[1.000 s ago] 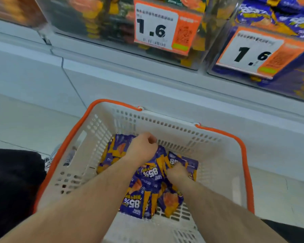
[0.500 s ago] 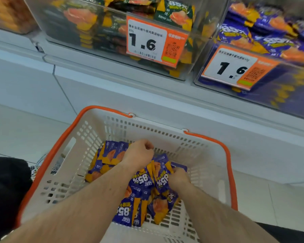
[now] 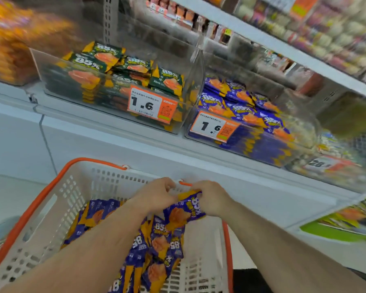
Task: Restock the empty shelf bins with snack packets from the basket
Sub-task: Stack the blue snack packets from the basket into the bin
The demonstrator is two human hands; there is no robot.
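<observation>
A white basket with an orange rim [image 3: 51,208] stands below the shelf and holds several purple and yellow snack packets [image 3: 156,246]. Both hands are raised to the basket's far rim with a bunch of those packets between them. My left hand [image 3: 156,195] grips the bunch from the left. My right hand [image 3: 211,197] grips a purple packet [image 3: 184,212] at its top edge. On the shelf above, a clear bin [image 3: 251,127] at the right holds the same purple packets.
A clear bin of green packets [image 3: 118,81] sits left of the purple bin, each with an orange 1.6 price tag [image 3: 150,106]. A blurred orange stack [image 3: 6,49] is far left. More shelves run above and right. Pale floor lies left of the basket.
Both hands have risen from the bottom of the basket to its far rim, lifting a bunch of purple packets. The camera has tilted up, showing more of the shelf.
</observation>
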